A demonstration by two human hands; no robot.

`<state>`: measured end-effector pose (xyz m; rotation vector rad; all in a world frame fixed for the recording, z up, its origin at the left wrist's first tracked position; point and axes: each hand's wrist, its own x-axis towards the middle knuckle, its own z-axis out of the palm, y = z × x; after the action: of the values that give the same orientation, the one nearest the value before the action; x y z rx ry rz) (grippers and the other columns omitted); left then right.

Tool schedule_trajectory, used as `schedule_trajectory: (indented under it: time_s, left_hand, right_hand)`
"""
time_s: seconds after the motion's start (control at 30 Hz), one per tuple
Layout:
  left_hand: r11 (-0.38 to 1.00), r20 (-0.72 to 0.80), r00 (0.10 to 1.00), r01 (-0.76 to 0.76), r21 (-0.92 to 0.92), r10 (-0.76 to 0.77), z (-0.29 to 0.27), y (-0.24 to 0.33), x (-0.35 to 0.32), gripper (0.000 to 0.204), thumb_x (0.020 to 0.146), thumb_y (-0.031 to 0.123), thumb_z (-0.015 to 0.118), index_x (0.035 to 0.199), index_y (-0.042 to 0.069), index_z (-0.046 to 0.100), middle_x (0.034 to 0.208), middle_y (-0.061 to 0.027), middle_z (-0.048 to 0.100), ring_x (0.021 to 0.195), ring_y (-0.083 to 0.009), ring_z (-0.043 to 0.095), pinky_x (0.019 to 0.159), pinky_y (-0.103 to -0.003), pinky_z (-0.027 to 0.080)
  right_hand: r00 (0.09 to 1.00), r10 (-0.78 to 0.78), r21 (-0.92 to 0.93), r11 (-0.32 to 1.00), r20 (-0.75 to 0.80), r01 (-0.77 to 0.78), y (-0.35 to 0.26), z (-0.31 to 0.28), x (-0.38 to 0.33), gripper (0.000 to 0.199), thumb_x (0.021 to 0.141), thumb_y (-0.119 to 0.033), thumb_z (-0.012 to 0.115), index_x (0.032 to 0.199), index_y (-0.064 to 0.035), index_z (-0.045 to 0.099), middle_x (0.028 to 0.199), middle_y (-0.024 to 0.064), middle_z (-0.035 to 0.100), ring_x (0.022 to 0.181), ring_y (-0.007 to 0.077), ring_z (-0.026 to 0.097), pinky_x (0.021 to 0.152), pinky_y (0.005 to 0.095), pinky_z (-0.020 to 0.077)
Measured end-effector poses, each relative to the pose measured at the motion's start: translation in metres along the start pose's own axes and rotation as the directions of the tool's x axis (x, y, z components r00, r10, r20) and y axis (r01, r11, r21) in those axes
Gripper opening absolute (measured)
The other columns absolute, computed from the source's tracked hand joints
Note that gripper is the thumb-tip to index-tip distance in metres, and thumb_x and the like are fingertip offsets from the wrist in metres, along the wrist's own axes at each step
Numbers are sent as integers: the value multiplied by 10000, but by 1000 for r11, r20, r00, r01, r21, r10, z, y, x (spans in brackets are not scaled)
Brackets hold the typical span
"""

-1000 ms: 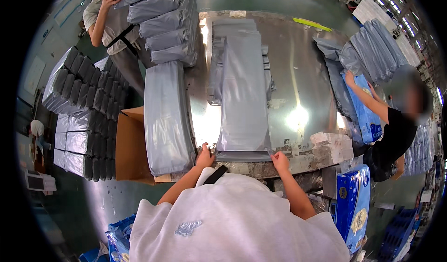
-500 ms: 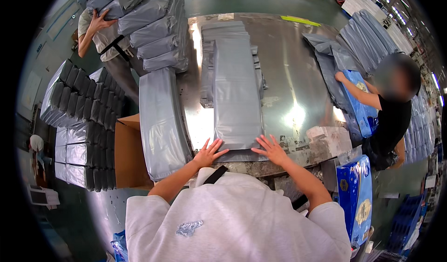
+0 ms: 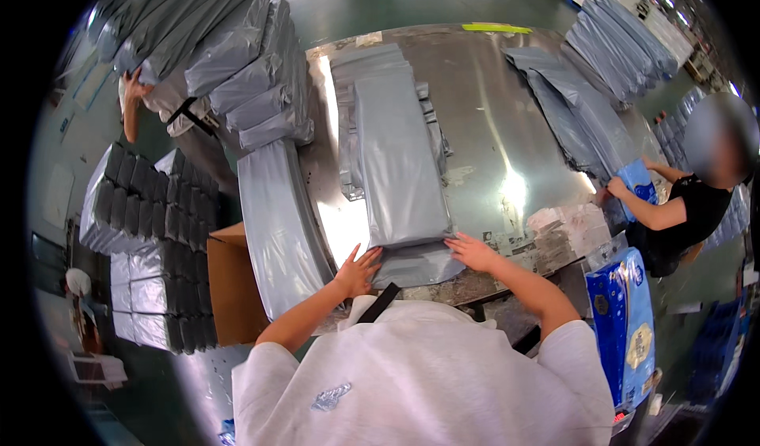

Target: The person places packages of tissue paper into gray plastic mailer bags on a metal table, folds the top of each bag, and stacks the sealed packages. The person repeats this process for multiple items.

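A long grey plastic bag with a full, boxy body point(image 3: 400, 161) lies lengthwise before me on the metal table. Its loose flap point(image 3: 419, 264) spreads flat toward my body at the near end. At the flap's left side rests my left hand point(image 3: 358, 273), fingers spread and touching the plastic. My right hand point(image 3: 473, 251) reaches the near right corner of the filled bag, its fingers stretched out on the edge. Flat grey bags point(image 3: 370, 59) are piled underneath. Left of it, another filled grey package point(image 3: 281, 220) lies along the table edge.
A tall stack of grey packages point(image 3: 245, 81) stands at the far left, a person's hand point(image 3: 134, 88) on it. An open carton point(image 3: 236, 287) sits left. On the right, a co-worker handles a blue pack point(image 3: 635, 183) by grey bags point(image 3: 574, 101). Another blue pack point(image 3: 619, 319) stands near my right arm.
The flap has opened out wider toward me, and my hands have moved slightly apart to its sides. The co-worker on the right has shifted back, with the blue pack lower and mostly covered.
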<state>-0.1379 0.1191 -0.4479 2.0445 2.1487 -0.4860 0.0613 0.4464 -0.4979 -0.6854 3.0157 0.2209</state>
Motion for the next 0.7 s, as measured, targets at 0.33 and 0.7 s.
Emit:
schedule_trajectory:
  time_s: [0.33, 0.7]
  left_hand:
    - [964, 56, 998, -22, -266, 38, 12, -43, -2, 410, 908, 325, 323, 1260, 162, 458, 1446, 0, 229, 1338, -167, 192, 1057, -568, 34]
    - [893, 32, 998, -34, -448, 53, -6, -90, 19, 445, 878, 450, 420, 1152, 132, 567, 1192, 7, 550, 1324, -211, 217, 1076, -525, 42]
  right_hand:
    - [984, 169, 424, 896, -51, -131, 56, 16, -9, 284, 743, -233, 573, 1008, -153, 639, 1107, 23, 589, 1140, 178, 462, 995, 410, 306]
    - [928, 275, 615, 696, 249, -371, 117, 16, 56, 289, 790, -388, 553, 819, -127, 674, 936, 134, 624, 860, 324, 579, 750, 415, 441]
